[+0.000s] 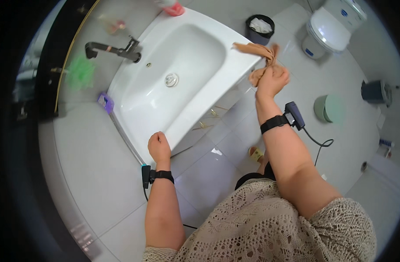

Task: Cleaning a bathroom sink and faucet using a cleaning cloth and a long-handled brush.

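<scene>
A tan cloth (266, 53) is bunched in my right hand (273, 81), which is closed around it beside the far right corner of the white sink (195, 114). One end of the cloth lies over the sink's rim. My left hand (159, 147) rests curled at the near left corner of the sink, its fingers folded in; whether anything is in them is hidden. The basin holds a drain (171, 80), and a dark faucet (117, 51) stands at its back edge. Both my wrists wear black straps with small cabled devices.
A black bin (259, 29) with white paper stands past the sink's right end. Farther right are a toilet (328, 32), a pale green bucket (324, 108) and a dark bucket (376, 92). A red-based bottle (173, 8) and a purple bottle (105, 102) are at the sink's edges.
</scene>
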`<state>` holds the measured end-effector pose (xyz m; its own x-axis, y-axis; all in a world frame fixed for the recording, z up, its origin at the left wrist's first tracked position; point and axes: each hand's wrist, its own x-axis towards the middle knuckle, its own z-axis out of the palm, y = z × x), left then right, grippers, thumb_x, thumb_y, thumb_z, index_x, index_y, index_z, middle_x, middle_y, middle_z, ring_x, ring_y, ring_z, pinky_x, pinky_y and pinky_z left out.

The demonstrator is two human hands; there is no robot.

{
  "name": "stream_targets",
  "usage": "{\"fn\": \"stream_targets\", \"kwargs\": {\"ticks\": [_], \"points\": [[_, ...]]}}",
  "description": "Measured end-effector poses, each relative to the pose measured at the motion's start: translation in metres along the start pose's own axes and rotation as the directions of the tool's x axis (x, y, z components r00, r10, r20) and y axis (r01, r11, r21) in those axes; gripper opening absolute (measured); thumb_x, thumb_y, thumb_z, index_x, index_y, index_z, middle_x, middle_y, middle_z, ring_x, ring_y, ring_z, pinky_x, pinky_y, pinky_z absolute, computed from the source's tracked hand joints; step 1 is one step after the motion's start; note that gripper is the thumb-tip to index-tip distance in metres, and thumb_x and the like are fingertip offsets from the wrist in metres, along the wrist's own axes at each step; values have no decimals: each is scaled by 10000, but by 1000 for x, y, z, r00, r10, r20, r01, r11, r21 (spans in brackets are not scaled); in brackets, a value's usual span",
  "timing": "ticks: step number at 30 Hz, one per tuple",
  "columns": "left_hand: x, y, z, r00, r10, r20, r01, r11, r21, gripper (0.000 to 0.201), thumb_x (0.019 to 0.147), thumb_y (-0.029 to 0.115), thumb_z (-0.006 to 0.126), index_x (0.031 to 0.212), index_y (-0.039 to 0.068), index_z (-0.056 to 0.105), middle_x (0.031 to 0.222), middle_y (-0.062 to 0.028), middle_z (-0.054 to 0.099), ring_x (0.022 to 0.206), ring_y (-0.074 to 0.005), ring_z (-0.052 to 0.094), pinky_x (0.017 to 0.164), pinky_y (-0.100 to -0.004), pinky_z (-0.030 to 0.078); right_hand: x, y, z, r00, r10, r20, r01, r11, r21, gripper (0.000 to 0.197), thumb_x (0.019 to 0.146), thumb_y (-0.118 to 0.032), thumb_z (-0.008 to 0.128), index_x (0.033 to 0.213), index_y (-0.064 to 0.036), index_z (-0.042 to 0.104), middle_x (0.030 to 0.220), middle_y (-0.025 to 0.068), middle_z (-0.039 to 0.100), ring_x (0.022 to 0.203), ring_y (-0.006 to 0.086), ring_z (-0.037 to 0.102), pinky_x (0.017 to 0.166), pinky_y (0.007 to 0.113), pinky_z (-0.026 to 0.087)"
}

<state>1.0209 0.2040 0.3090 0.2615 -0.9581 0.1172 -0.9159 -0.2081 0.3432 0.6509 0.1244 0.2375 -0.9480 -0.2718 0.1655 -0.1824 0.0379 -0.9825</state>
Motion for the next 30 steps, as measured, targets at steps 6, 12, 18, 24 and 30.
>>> {"fn": "stream_targets", "kwargs": {"ticks": [6,12,18,24,30], "points": [[1,3,8,998,-4,63,4,1000,-8,345,918,270,487,878,-24,664,891,-185,666,848,-356,609,772,-430,470,-91,-15,12,502,647,574,-864,412,290,602,965,-556,398,1407,-149,375,1287,72,493,1207,199,453,1006,367,383],[1,-14,-3,998,-60,36,62,997,-42,313,938,238,501,962,-13,687,941,-161,682,890,-289,630,812,-362,479,-116,-18,32,368,762,533,-929,275,248,831,901,-744,263,1513,-190,175,1538,61,234,1409,228,223,1129,443,233],[-5,-18,-4,994,-87,68,91,994,-53,316,967,199,470,998,-39,675,988,-156,680,950,-257,629,870,-354,478,-160,120,64,58,961,271,-980,3,198,794,909,-724,247,1475,-167,261,1543,63,234,1390,244,261,1118,472,237],[-8,-5,21,983,-88,160,116,977,-177,311,977,166,433,1051,-43,651,1070,-146,659,994,-235,607,918,-348,459,-113,278,46,141,864,484,-949,-21,314,798,922,-709,209,1353,-80,444,1356,118,488,1257,286,452,1054,446,356],[-2,-7,-5,978,-139,156,152,985,-76,300,977,133,406,1073,-43,630,1141,-159,632,1058,-261,591,965,-368,444,-70,191,77,265,867,422,-814,-34,581,717,947,-630,374,1340,-36,452,1313,112,529,1219,245,492,1063,391,356]]}}
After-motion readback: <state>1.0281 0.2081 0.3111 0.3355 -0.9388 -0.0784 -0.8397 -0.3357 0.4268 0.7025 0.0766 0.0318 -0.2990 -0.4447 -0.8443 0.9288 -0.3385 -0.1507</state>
